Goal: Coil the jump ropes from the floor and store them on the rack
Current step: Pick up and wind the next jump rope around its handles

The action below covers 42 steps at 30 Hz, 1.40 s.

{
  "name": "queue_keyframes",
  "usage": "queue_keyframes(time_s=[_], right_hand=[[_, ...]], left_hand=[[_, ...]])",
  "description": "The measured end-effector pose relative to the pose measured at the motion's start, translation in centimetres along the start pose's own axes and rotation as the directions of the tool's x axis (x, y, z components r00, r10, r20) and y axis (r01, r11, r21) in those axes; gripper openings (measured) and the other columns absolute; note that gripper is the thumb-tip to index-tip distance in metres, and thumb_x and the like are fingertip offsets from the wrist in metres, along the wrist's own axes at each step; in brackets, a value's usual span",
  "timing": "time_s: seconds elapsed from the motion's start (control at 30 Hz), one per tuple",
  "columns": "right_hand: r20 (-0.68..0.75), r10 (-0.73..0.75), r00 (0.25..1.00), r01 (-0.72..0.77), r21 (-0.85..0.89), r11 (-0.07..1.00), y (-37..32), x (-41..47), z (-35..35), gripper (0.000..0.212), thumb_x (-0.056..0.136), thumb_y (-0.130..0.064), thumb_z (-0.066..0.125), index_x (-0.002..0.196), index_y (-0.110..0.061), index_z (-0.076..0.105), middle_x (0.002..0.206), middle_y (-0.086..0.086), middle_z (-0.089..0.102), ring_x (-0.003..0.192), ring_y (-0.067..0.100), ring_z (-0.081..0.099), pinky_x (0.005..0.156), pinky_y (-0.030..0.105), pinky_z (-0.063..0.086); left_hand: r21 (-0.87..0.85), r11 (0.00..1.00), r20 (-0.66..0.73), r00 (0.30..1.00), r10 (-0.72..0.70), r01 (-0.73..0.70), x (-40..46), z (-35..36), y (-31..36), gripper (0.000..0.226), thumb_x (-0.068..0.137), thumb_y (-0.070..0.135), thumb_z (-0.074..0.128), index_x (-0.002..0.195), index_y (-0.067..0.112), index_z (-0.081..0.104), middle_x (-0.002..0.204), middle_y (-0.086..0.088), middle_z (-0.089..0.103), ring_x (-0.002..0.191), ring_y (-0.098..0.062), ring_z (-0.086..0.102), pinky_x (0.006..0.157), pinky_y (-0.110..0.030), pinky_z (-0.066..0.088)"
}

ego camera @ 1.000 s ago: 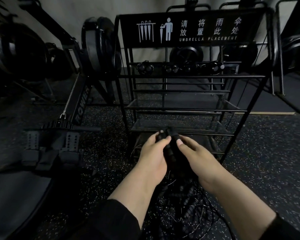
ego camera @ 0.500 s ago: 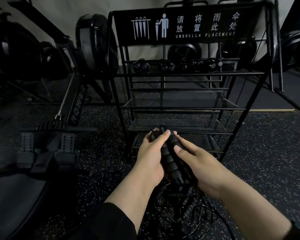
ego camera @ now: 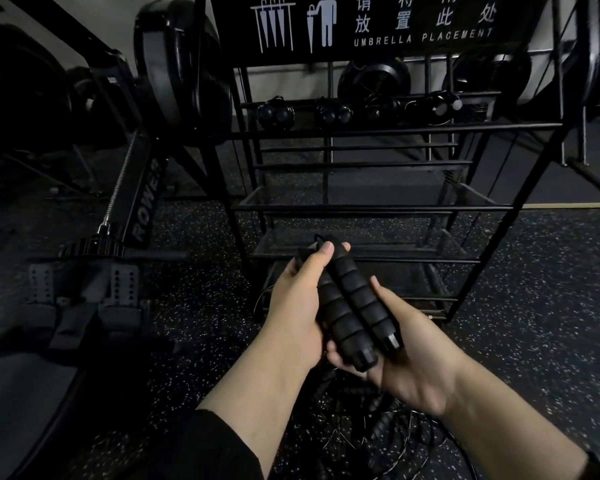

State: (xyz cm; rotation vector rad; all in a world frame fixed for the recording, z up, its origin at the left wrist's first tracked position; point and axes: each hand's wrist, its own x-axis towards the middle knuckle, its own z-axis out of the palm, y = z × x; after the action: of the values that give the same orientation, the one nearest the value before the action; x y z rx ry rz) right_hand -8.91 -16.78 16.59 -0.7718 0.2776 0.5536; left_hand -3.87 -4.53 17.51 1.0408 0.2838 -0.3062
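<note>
Far left: rowing machine [ego camera: 142, 188], black rail with "ROWER" lettering, perforated footplates at its base, on the speckled rubber floor [ego camera: 548, 306].

My left hand [ego camera: 295, 306] wraps the upper ends of the two jump rope handles [ego camera: 350, 303]; fingers curled round them from the left, one fingertip on top near the cord end. Handles lie side by side, touching, tilted from upper left to lower right, held in the air just in front of the rack's lower shelves.

Handles: black, cylindrical, ribbed foam segments, hard faceted end caps at the lower ends.

My right hand [ego camera: 409, 355] cups the lower ends from underneath; palm up, fingers bent under the caps, thumb along the right handle's side. So both hands are closed on the same pair.

Below my wrists: loose rope pile [ego camera: 378, 431] on the floor, thin wire-like cords tangled, more dark ribbed handles in it.

Behind: black metal rack [ego camera: 361, 209], thin rod frame, mesh shelves, sign plate on top reading "UMBRELLA PLACEMENT". Stored ropes [ego camera: 329, 114] sit in a row on the upper bar, round handle ends facing me.
</note>
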Motion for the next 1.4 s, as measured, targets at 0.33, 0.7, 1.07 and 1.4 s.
queue_keyframes(time_s=[0.33,0.7,1.07,1.4], right_hand=[[0.277,0.002,0.961,-0.021,0.066,0.998,-0.2,1.2,-1.6,0.066,0.103,-0.057,0.042,0.144,-0.007,0.054,0.095,0.015,0.055,0.067,0.018,0.05,0.054,0.024,0.048],[0.555,0.035,0.831,-0.081,0.058,0.995,-0.9,0.2,-3.2,0.061,0.108,-0.053,0.037,0.154,-0.014,0.039,0.101,0.013,0.053,0.068,0.012,0.051,0.051,0.019,0.035],[0.252,-0.165,0.953,0.177,-0.023,0.984,-1.0,0.3,-3.2,0.057,0.105,-0.053,0.041,0.141,-0.012,0.058,0.093,0.014,0.054,0.062,0.014,0.043,0.046,0.021,0.034],[-0.06,-0.479,0.876,0.097,-0.95,0.296,-1.5,0.3,-2.0,0.039,0.098,-0.055,0.052,0.135,-0.044,0.058,0.097,-0.004,0.077,0.089,0.006,0.071,0.082,0.027,0.055]], left_hand=[[0.332,0.942,-0.033,0.997,0.071,-0.056,1.3,-0.5,1.1,0.051,0.09,0.064,0.062,0.111,0.019,0.076,0.105,0.002,0.079,0.099,-0.021,0.075,0.09,-0.043,0.059],[0.541,0.703,0.251,0.887,0.388,-0.461,2.3,-4.0,3.2,0.049,0.103,0.053,0.035,0.107,0.028,0.076,0.108,0.004,0.077,0.108,-0.011,0.069,0.1,-0.034,0.049],[0.921,0.182,0.302,0.927,0.222,-0.344,1.7,-2.2,0.1,0.018,0.106,0.016,0.038,0.11,0.013,0.055,0.113,-0.009,0.068,0.107,-0.027,0.063,0.09,-0.037,0.048],[0.923,-0.205,0.349,0.933,0.091,-0.326,1.5,-3.0,0.9,0.03,0.102,0.023,0.044,0.073,0.017,0.046,0.078,-0.003,0.058,0.077,-0.027,0.058,0.063,-0.037,0.04]])
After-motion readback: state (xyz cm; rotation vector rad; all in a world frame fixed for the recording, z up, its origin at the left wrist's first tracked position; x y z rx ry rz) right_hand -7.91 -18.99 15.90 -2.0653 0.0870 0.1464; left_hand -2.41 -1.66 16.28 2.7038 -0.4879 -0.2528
